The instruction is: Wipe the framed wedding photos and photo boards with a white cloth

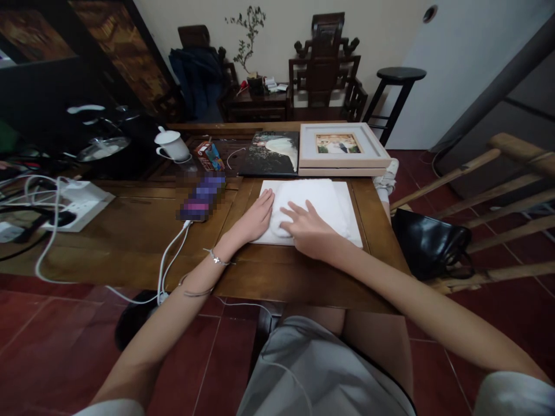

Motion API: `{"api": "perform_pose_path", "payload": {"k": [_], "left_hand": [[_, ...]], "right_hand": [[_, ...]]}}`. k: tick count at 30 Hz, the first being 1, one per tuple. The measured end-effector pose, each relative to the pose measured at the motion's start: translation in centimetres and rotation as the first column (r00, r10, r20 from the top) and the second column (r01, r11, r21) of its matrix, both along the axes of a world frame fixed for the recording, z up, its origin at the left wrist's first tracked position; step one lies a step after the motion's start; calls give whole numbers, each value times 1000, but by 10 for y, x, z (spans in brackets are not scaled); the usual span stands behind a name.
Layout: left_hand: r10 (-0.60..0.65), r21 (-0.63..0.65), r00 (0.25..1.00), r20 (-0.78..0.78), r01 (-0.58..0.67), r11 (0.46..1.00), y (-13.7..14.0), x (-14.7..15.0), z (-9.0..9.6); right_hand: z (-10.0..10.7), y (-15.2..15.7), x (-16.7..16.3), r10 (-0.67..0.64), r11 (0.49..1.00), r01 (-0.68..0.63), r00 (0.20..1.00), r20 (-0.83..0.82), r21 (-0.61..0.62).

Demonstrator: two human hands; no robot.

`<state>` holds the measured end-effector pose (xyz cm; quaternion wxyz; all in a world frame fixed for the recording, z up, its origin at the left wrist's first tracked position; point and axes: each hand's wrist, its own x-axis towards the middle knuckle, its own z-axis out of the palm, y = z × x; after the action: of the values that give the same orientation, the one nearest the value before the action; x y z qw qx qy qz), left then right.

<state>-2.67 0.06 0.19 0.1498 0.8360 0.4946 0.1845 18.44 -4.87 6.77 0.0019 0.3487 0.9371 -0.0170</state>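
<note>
A folded white towel (pixel 321 193) lies on a flat white board (pixel 354 228) near the table's front edge. My right hand (pixel 310 228) rests on the towel with its fingers spread. At the towel's left side, my left hand (pixel 259 218) lies flat on the board, fingers stretched out and touching the towel's edge. Neither hand grips anything. Just behind the board are a dark photo panel (pixel 271 153) and a framed photo (pixel 340 144) with a wide pale border, which sits on another pale frame or box.
Left on the wooden table (pixel 130 248) are a phone (pixel 202 197) with a white cable, a juice carton (pixel 208 156), a lidded white cup (pixel 172 143) and a power strip (pixel 82 205). A wooden chair (pixel 459 202) with a black bag (pixel 429 242) stands at the right.
</note>
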Motion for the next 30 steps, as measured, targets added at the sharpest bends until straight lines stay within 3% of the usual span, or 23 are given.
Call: {"api": "perform_pose_path", "payload": {"k": [5,8,11,16,21,25,30], "left_hand": [[15,10,1000,-21,-15,1000,-2,2,3],[24,15,1000,-18,-24,1000,-3,3,4],[20,14,999,-25,-20,1000,-3,3,4],[-1,-12,1000,-7,1,1000,-2,2,4],[-5,13,1000,29,4,1000,-3,3,5],[0,4,1000,21,0,1000,-2,2,4],[0,2,1000,-8,0,1000,1,0,-1]], "right_hand": [[8,-56,14,127,986,-133,990,-64,-99],[14,-68,16,132,979,-145,987,-96,-142],[17,-57,11,92,984,-107,990,-103,-146],[12,-1,0,-51,996,45,996,-79,-84],[2,45,-5,-68,996,72,994,-82,50],[-6,44,-6,-60,989,67,997,-53,129],[-7,8,-3,-15,996,18,999,-35,84]]}}
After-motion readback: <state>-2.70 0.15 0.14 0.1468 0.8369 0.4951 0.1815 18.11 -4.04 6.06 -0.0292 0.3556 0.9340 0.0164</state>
